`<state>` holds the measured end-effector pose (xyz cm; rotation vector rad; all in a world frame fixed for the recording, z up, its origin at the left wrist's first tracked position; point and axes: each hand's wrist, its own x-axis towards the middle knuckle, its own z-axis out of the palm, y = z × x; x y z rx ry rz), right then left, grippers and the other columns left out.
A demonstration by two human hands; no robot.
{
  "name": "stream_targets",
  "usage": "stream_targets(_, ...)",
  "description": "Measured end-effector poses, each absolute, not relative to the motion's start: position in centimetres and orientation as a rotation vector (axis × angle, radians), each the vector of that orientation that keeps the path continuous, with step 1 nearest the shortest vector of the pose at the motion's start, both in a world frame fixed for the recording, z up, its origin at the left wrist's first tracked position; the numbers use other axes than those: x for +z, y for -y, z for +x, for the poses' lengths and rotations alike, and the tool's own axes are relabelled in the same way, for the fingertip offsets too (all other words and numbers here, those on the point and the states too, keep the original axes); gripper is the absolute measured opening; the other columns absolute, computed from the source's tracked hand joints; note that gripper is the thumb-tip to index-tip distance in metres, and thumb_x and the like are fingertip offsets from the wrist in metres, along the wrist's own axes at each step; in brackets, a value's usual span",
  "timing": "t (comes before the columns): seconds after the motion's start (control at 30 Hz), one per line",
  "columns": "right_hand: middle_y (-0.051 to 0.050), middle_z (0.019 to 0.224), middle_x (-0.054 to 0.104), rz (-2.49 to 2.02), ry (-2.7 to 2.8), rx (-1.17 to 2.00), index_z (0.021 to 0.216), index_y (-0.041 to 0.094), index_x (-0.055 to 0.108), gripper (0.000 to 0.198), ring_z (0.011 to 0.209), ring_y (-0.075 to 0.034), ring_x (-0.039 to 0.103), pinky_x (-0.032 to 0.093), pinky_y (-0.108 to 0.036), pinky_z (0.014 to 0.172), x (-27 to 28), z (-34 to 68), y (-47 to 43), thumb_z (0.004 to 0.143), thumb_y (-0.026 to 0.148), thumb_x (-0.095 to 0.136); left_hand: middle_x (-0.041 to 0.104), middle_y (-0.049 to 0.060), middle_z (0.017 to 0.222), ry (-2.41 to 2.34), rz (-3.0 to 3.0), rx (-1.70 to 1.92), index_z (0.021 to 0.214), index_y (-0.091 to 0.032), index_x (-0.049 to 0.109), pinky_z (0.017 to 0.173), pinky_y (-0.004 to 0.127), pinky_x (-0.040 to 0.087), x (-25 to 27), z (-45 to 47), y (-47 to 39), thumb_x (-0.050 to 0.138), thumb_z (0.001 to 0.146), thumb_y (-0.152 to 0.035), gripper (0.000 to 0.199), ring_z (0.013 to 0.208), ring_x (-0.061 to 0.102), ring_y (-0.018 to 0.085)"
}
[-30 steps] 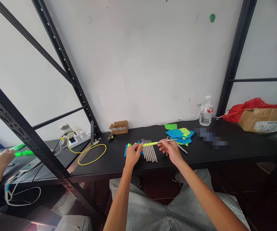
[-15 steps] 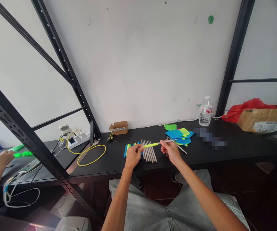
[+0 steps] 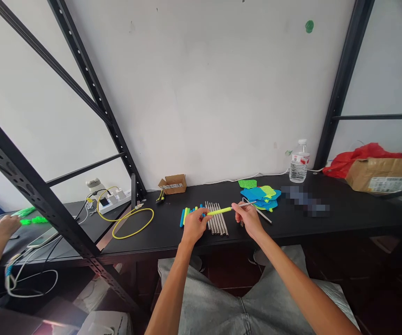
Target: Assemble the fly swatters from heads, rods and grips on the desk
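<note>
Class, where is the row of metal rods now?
In the head view, the row of metal rods lies on the table just right of centre, between the left hand and the right hand, with the yellow-green tube held across it.

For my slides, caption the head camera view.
Left hand grips a yellow-green tube, right hand a metal rod, above a black table.

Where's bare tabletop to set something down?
Free: black tabletop between the yellow cable and the coloured tubes, and a strip behind the metal rods, between the small box and green mesh piece. Crowded: tubes through rods to the blue pieces, left hand and right hand among them. Pixelated patch right of the blue pieces: can't tell.
</note>
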<state>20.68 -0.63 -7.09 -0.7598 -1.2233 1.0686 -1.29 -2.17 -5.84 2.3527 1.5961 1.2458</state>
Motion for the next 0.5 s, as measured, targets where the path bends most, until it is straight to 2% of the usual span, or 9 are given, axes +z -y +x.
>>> stream_targets(0.17,0.001,0.052,0.05,-0.768,1.249,1.073,0.053,0.019,0.052,0.045,0.047,-0.011,0.046,0.037,-0.024,0.048,-7.2,20.6,0.6,0.081,0.052,0.065,0.06,-0.002,0.065,-1.604,2.405,1.225,0.089,-0.022,0.067,0.057,0.023,0.036,-5.8,-1.1,2.4,0.061,0.087,-0.037,0.016,0.058,0.053,0.012)
stream_targets(0.33,-0.002,0.06,0.061,-0.77,1.415,1.107,0.069,0.018,0.063,0.037,0.054,-0.013,0.052,0.038,-0.023,0.048,-7.0,20.0,0.7,0.08,0.054,0.065,0.067,0.003,0.09,-1.496,2.568,1.175,0.107,-0.024,0.066,0.067,0.024,0.04,-5.3,-0.5,3.0,0.054,0.092,-0.038,0.024,0.076,0.06,0.015)
stream_targets(0.5,-0.006,0.068,0.067,-0.801,1.459,1.062,0.089,0.017,0.071,0.039,0.06,-0.016,0.057,0.04,-0.024,0.048,-6.9,19.9,0.9,0.078,0.054,0.066,0.068,0.004,0.085,-1.543,2.575,1.164,0.098,-0.022,0.068,0.068,0.024,0.039,-5.0,-0.4,3.2,0.042,0.097,-0.037,0.03,0.076,0.061,0.016)
